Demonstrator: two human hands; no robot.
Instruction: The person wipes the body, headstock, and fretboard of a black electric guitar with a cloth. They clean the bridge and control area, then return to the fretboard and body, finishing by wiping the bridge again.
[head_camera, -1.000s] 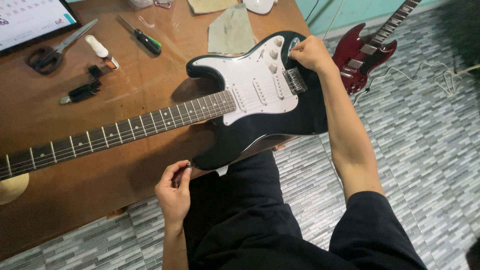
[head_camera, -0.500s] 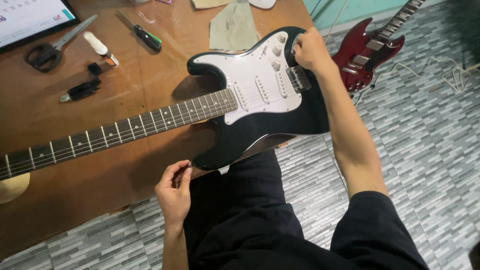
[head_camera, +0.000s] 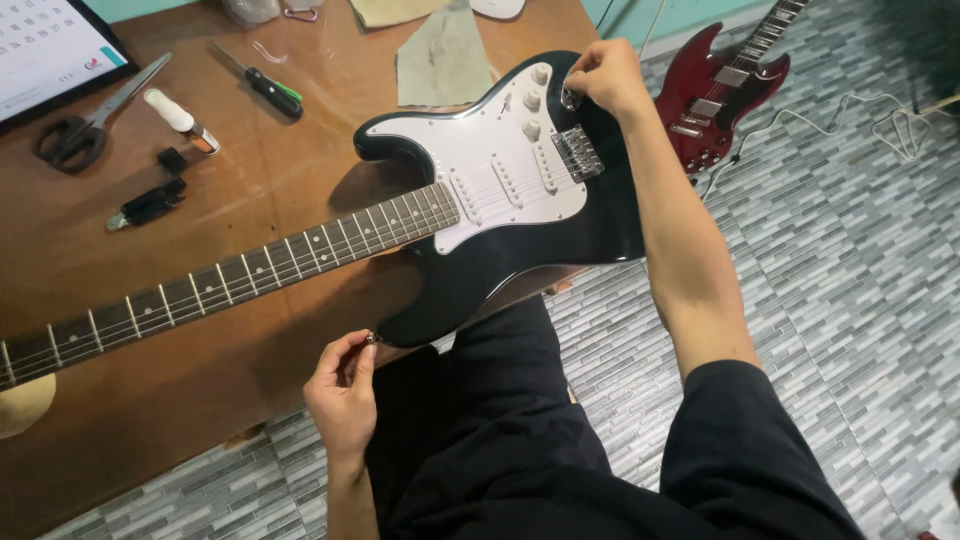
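While the black guitar (head_camera: 520, 215) lies face up across the worktop (head_camera: 200, 390), body overhanging the near edge above the person's lap, the left hand (head_camera: 343, 398) pinches a small metal part (head_camera: 370, 339) between thumb and fingertips, at the lower edge of the body. Farther off, the right hand (head_camera: 605, 75) closes its fingers on a fitting beside the white knobs (head_camera: 532, 100). Beyond lie a screwdriver (head_camera: 262, 84), scissors (head_camera: 85, 118), a cloth (head_camera: 440, 60); a red guitar (head_camera: 725, 90) rests on the floor.

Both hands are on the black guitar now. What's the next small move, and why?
Probably steady the black guitar first: its lower body overhangs the table edge. The left hand pinches at the lower horn, and the right hand fingers the output jack area.
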